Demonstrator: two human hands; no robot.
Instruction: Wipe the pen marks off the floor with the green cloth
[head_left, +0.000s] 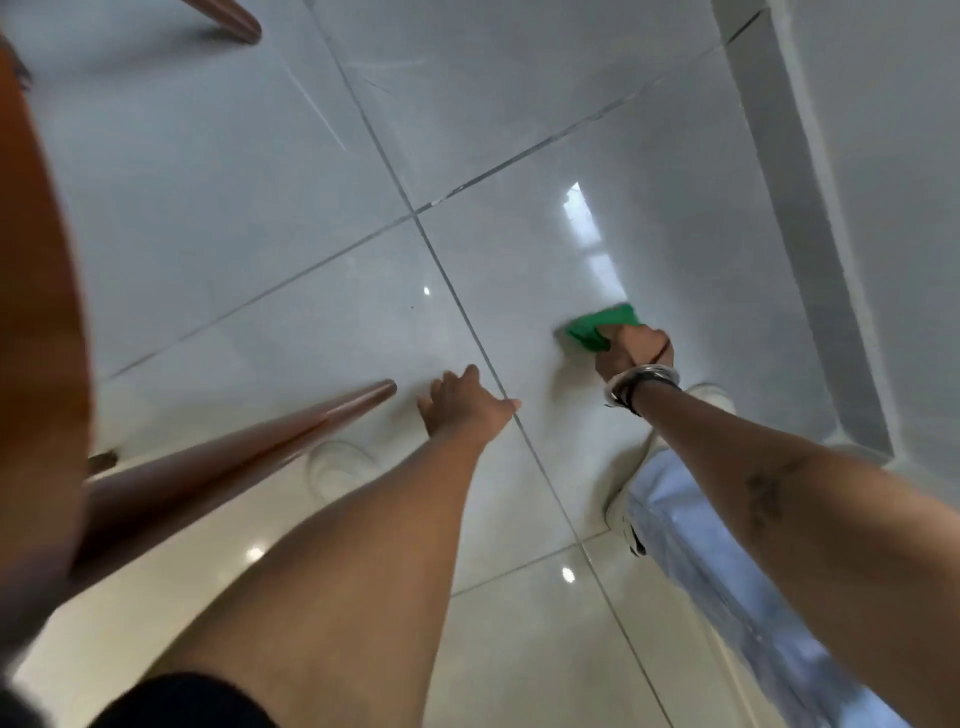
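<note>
Two hands apart: right hand (631, 349) clamped on green cloth (602, 325), pressed to floor (260, 182) tile beyond grout line; left hand (462, 402) flat, fingers spread, bracing nearer. Pen marks not discernible; cloth leads ahead-left of knuckles.

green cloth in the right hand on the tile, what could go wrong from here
1. The right hand grips the green cloth bunched small, so each pass covers little tile; no pen marks show here, and faint ones could be missed.
2. The left hand is spread open on the glossy floor as if bracing; it might slip if the tile is slick.
3. The wooden chair leg sits close beside the left hand and could be bumped.
</note>
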